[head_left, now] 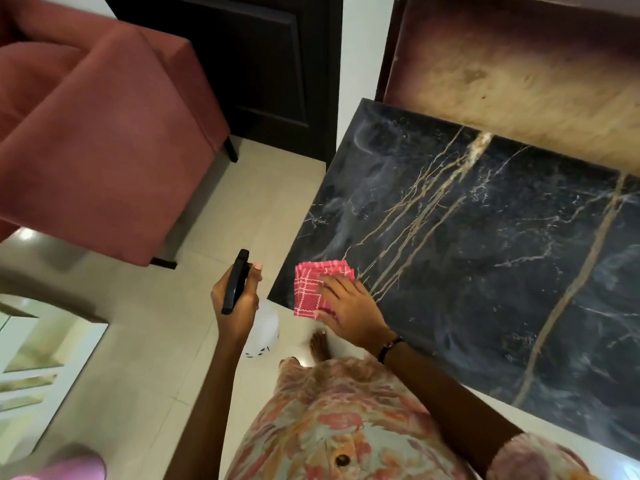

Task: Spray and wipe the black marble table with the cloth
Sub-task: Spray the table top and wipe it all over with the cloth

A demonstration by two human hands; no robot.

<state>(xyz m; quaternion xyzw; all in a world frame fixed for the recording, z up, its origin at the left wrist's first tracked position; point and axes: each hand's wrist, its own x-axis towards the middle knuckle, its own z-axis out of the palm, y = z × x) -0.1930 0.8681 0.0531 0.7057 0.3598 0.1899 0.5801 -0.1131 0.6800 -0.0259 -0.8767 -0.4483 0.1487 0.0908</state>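
The black marble table [485, 254] with gold and white veins fills the right side; hazy streaks show on its left part. A folded pink checked cloth [310, 289] lies at the table's near left corner, partly over the edge. My right hand [349, 310] lies flat on the cloth, fingers spread, pressing it to the marble. My left hand [239, 299] hovers over the floor left of the table, holding a spray bottle [265, 329] with a white body and a black head, nozzle pointing away from me.
A pink upholstered armchair [93, 133] stands on the pale tiled floor [249, 209] at the left. A dark door [263, 64] is behind. A brown-and-tan panel [519, 71] lies beyond the table's far edge. A white shelf unit [41, 358] sits lower left. My bare foot [320, 346] is beside the table.
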